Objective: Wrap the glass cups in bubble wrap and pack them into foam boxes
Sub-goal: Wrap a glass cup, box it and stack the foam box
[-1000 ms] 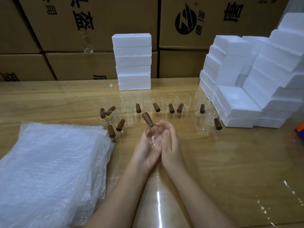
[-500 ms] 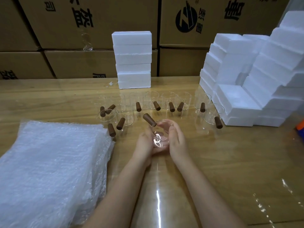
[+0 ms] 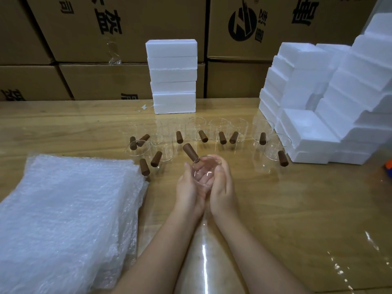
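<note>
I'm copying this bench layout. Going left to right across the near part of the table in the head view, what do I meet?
bubble wrap stack → left hand → glass cup, held between both hands → right hand → pile of foam boxes

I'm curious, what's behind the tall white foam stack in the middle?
Brown cardboard boxes with black print stand behind the foam stack. The stretch straight behind it is covered.
</note>
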`<state>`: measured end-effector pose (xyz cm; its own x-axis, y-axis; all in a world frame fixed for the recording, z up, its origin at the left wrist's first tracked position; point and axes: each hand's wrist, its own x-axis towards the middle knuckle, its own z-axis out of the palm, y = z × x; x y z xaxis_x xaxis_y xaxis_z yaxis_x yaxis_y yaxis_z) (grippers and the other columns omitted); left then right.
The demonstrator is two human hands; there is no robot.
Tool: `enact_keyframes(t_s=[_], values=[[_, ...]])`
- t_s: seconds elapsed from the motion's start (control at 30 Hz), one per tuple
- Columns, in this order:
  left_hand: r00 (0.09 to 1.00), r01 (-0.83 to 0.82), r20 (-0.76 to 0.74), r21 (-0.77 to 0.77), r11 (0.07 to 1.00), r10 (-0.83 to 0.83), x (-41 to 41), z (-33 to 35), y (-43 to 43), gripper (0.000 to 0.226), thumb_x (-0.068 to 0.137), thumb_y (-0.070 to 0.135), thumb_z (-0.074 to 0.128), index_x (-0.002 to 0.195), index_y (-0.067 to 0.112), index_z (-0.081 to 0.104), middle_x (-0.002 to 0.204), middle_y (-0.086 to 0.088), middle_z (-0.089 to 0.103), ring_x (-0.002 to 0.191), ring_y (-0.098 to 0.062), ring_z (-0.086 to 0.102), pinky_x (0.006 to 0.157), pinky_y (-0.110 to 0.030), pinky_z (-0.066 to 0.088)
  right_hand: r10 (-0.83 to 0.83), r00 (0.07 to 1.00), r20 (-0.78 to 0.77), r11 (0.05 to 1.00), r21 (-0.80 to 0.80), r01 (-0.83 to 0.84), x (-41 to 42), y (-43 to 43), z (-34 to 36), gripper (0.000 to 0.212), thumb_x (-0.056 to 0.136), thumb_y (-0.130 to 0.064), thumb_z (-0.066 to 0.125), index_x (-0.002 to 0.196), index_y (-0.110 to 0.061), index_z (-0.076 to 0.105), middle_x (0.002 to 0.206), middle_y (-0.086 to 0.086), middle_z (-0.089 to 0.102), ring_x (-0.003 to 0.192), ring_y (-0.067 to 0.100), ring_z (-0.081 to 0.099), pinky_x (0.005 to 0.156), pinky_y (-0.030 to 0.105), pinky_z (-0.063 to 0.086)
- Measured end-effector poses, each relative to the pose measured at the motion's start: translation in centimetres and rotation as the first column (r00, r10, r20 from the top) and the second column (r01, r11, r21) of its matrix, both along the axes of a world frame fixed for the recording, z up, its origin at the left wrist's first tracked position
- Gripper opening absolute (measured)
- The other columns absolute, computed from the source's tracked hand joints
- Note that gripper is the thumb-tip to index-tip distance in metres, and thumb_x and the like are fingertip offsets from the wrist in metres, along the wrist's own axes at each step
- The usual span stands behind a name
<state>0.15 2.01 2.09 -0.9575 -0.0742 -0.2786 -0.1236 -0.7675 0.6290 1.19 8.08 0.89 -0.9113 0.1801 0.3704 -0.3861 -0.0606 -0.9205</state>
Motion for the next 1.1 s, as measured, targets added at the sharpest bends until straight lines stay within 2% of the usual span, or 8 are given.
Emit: enact_keyframes(t_s=[0.17, 0.3, 0.43, 0.57, 0.67, 0.8, 0.93, 1.1], values=[[0.993, 0.117, 0.003, 0.041, 0.992, -0.117, 0.0, 0.2, -0.2, 0.034, 0.104, 0.028, 0.033, 0.102, 0.002, 0.056, 0.073, -0.009, 0.072, 0.062, -0.017, 0.070, 0.051, -0.024, 0.054, -0.010, 1.000, -0.025, 0.999, 0.050, 0.011, -0.5, 0.3, -0.2, 0.027, 0.091, -0.023, 0.030, 0.102, -0.029, 0.054, 0.099, -0.006, 0.065, 0.093, 0.003, 0.062, 0.083, 0.015, 0.045], [0.976, 0.219, 0.053, -0.181, 0.959, -0.213, -0.6, 0.2, -1.2, 0.038, 0.101, 0.030, 0.040, 0.112, -0.003, 0.054, 0.060, -0.003, 0.067, 0.049, -0.011, 0.064, 0.043, -0.020, 0.049, 0.006, 0.999, -0.053, 0.989, 0.150, 0.002, -0.8, 0.7, -0.4, 0.045, 0.088, -0.035, 0.029, 0.113, -0.009, 0.055, 0.106, 0.003, 0.065, 0.102, 0.009, 0.060, 0.089, 0.022, 0.046], [0.952, 0.307, 0.154, -0.447, 0.840, -0.266, -0.7, 0.2, -1.4, 0.033, 0.101, 0.029, 0.040, 0.094, 0.005, 0.061, 0.061, -0.001, 0.070, 0.053, -0.011, 0.068, 0.045, -0.022, 0.052, 0.061, 0.998, -0.011, 0.993, 0.101, -0.060, -1.1, 1.6, -0.1, 0.029, 0.093, -0.020, 0.030, 0.109, -0.012, 0.053, 0.105, 0.001, 0.063, 0.094, -0.005, 0.062, 0.080, 0.016, 0.049], [0.981, 0.174, 0.173, -0.593, 0.786, -0.087, -0.8, 0.5, -1.0, 0.040, 0.103, 0.025, 0.033, 0.087, 0.003, 0.062, 0.052, 0.001, 0.066, 0.044, -0.011, 0.064, 0.037, -0.018, 0.045, 0.031, 0.999, 0.040, 0.999, -0.039, -0.029, -0.9, 1.0, -0.3, 0.031, 0.093, -0.020, 0.027, 0.107, -0.018, 0.055, 0.104, -0.003, 0.064, 0.094, -0.005, 0.063, 0.073, 0.014, 0.051], [0.994, -0.021, 0.067, -0.672, 0.740, 0.089, -0.2, 0.6, -0.5, 0.051, 0.104, 0.027, 0.032, 0.071, 0.005, 0.064, 0.043, 0.003, 0.062, 0.037, -0.006, 0.058, 0.036, -0.013, 0.039, -0.036, 0.997, 0.072, 0.993, -0.114, 0.044, -0.7, -0.1, -0.5, 0.031, 0.090, -0.023, 0.027, 0.103, -0.024, 0.056, 0.103, -0.010, 0.065, 0.099, -0.002, 0.061, 0.078, 0.010, 0.046], [0.968, -0.241, -0.078, -0.540, 0.807, 0.237, 0.5, 1.0, 0.2, 0.040, 0.103, 0.022, 0.035, 0.081, 0.004, 0.063, 0.049, 0.005, 0.066, 0.045, -0.002, 0.062, 0.041, -0.011, 0.043, -0.103, 0.992, 0.070, 0.983, -0.147, 0.112, -0.4, -1.2, -0.6, 0.028, 0.091, -0.024, 0.028, 0.104, -0.029, 0.053, 0.103, -0.011, 0.064, 0.092, -0.007, 0.061, 0.075, 0.006, 0.043], [0.981, -0.193, -0.095, -0.465, 0.864, 0.168, 0.9, 0.4, 1.1, 0.036, 0.104, 0.023, 0.032, 0.094, 0.009, 0.064, 0.070, 0.002, 0.072, 0.062, -0.001, 0.068, 0.051, -0.010, 0.048, -0.149, 0.986, 0.068, 0.965, -0.206, 0.160, -0.4, -1.5, -0.2, 0.025, 0.091, -0.024, 0.030, 0.101, -0.027, 0.053, 0.093, -0.012, 0.067, 0.083, -0.007, 0.062, 0.071, 0.006, 0.044], [0.996, -0.048, -0.078, -0.026, 0.998, 0.046, 0.8, 0.6, 1.4, 0.027, 0.099, 0.018, 0.040, 0.097, 0.002, 0.061, 0.086, -0.009, 0.071, 0.079, -0.017, 0.071, 0.061, -0.023, 0.055, -0.101, 0.993, 0.058, 0.950, -0.291, 0.114, -0.6, -0.9, 0.7, 0.026, 0.092, -0.024, 0.036, 0.097, -0.016, 0.060, 0.083, -0.004, 0.069, 0.076, -0.001, 0.064, 0.067, 0.010, 0.046]])
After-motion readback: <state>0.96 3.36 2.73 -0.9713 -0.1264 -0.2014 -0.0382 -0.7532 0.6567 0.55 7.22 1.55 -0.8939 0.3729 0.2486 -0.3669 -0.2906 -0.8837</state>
